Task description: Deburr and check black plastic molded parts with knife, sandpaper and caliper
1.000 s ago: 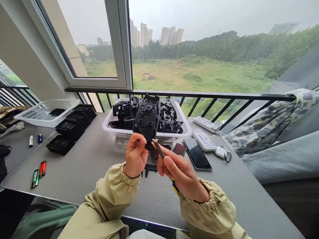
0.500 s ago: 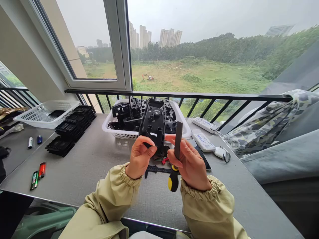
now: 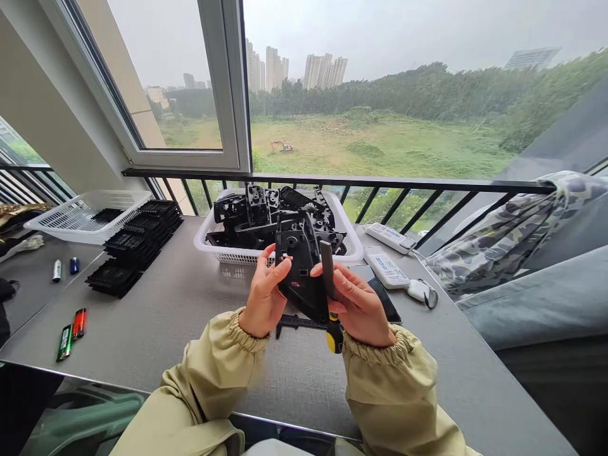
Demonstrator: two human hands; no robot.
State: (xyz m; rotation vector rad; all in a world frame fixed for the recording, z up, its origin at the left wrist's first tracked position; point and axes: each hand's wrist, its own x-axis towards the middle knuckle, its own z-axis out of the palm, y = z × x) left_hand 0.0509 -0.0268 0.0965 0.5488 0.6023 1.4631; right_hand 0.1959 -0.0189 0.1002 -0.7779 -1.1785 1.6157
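Observation:
In front of the basket, a black moulded plastic part [image 3: 304, 288] is raised above the table. My left hand [image 3: 263, 297] pinches its left edge between thumb and fingers. A flat file [image 3: 327, 269] with a black and yellow handle is gripped in my right hand [image 3: 361, 307], its blade pointing up along the part's right side. A fingertip of that hand touches the part; whether the blade touches it I cannot tell. Behind, similar black parts fill a white basket [image 3: 349, 239]. Under the hands lies a black caliper [image 3: 297, 322], partly hidden.
To the left are stacked black plastic frames [image 3: 137, 247], a second white basket [image 3: 90, 218] and several batteries [image 3: 80, 323]. White device boxes [image 3: 387, 268] and a dark flat slab [image 3: 387, 301] lie on the right. A black railing [image 3: 342, 182] runs behind the table.
The black part has turned and tilted in my hands and come lower, now showing another face. The file has moved slightly left and down with my right hand.

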